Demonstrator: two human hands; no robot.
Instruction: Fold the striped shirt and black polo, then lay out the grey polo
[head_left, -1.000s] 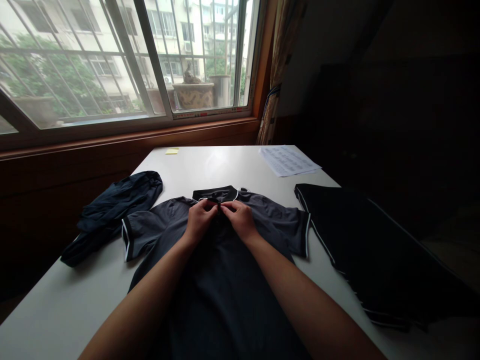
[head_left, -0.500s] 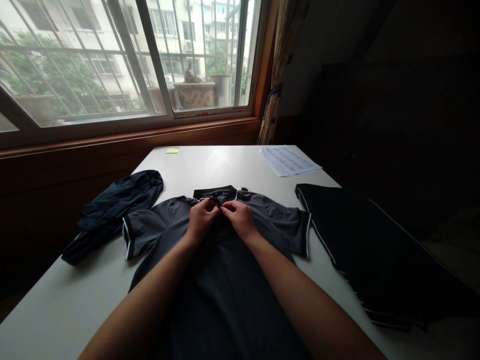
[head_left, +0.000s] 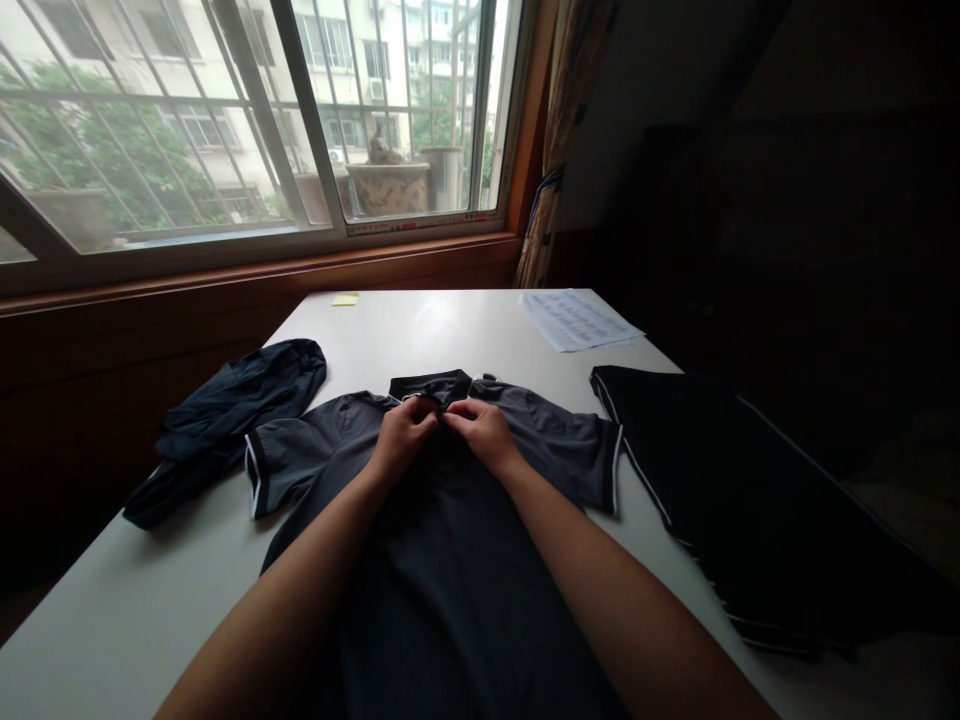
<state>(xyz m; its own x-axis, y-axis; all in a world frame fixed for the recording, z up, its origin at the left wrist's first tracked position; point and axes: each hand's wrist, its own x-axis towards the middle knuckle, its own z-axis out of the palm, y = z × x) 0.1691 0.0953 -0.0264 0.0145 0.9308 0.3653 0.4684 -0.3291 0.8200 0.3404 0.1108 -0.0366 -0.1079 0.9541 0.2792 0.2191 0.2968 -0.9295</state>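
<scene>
A dark grey short-sleeved polo shirt (head_left: 450, 540) lies face up on the white table, its collar toward the window and its sleeves spread to both sides. White piping edges the dark sleeve cuffs. My left hand (head_left: 407, 430) pinches the front opening just below the collar. Right beside it, my right hand (head_left: 480, 430) also pinches the cloth there, the two sets of fingertips almost meeting. Whatever small part of the placket sits between the fingers is hidden. My forearms cover the sides of the shirt's body.
On the white table (head_left: 442, 335), a crumpled dark blue garment (head_left: 240, 420) lies at the left. A black garment with white piping (head_left: 750, 500) hangs over the right edge. Printed papers (head_left: 577, 320) and a yellow sticky note (head_left: 345, 299) lie at the far end, near a barred window (head_left: 247, 120).
Both hands stay at the collar opening with only slight finger movement. The shirt and the other garments look unchanged.
</scene>
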